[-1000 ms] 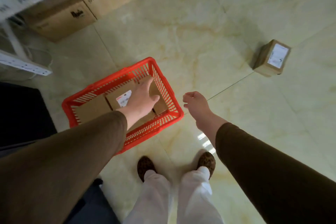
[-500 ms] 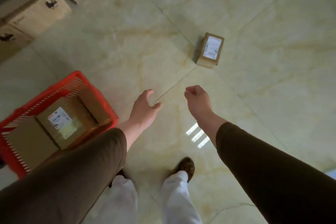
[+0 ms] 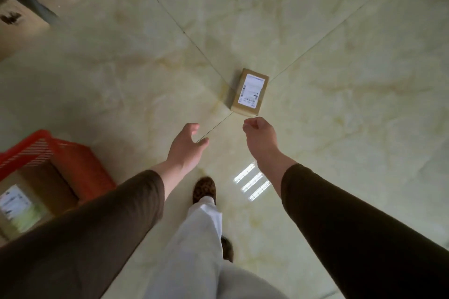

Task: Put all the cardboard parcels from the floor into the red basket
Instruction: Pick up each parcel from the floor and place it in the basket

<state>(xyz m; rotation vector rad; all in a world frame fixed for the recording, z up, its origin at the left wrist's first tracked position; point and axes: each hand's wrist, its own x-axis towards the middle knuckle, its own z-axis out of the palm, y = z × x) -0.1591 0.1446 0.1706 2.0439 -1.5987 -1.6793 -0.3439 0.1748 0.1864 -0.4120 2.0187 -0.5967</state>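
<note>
A glossy floor point(image 3: 121, 75) of pale cream tiles with yellowish veining fills the view, its thin grout lines crossing near the middle and a bright striped reflection lying on it between the person's forearms. A small cardboard parcel point(image 3: 249, 91) sits on the floor where those lines meet, a white printed label on its top face, standing alone and touching nothing else. The right hand point(image 3: 260, 137) hovers just short of the parcel's near edge, its fingers curled loosely into the palm and holding nothing. The left hand point(image 3: 186, 147) is stretched forward beside it, farther from the parcel, with the fingers spread partly open and the thumb out to the side, also empty. Both arms wear dark brown sleeves point(image 3: 352, 221). At the left edge stands the red basket point(image 3: 73, 160), only partly in view, with a larger cardboard box point(image 3: 26, 199) bearing a white label inside it; the basket is well apart from the parcel on the floor. Below the arms a leg in light trousers point(image 3: 194, 238) steps forward, ending in a dark patterned shoe point(image 3: 204, 188) planted between the hands. In the upper left corner, blurred brown boxes point(image 3: 14, 31) sit against the edge of the room.
</note>
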